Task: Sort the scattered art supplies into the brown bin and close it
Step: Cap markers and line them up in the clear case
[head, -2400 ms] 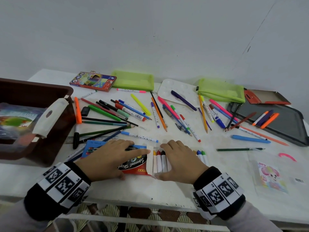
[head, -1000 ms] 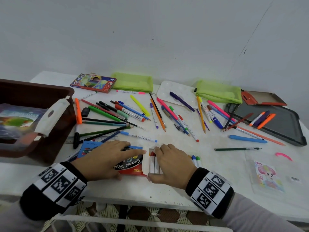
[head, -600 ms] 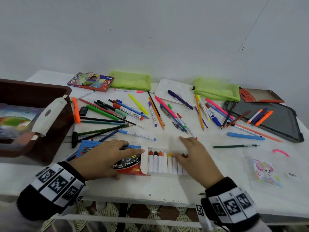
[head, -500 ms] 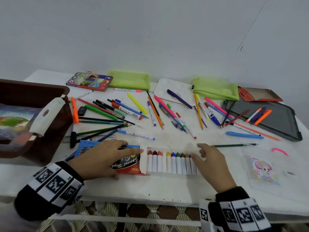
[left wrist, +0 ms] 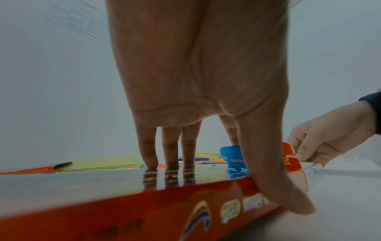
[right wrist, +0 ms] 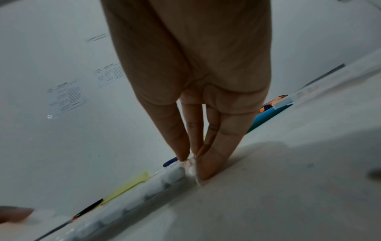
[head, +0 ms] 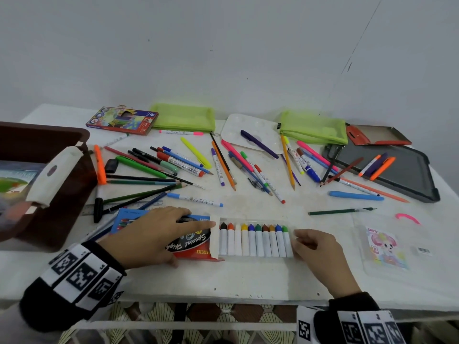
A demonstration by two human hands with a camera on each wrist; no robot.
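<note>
Glossy cardboard crayon box [left wrist: 144, 203] | clear plastic crayon tray [head: 255, 240] | matt, speckled white table [head: 248, 276] | green mesh-cloth pouches [head: 183, 117]

Left hand [head: 159, 234] flat, fingers straight, thumb down side; right hand [head: 320, 252] fingertips [right wrist: 203, 163] pinched together.

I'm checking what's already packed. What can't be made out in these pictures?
- Brown bin contents: head view, cut by the left edge and blurred.
- Crayon box label: head view, left hand covers most of it.
- Crayon tray: right wrist view, blurred; colours unreadable.
- Wall papers: print too small.
</note>
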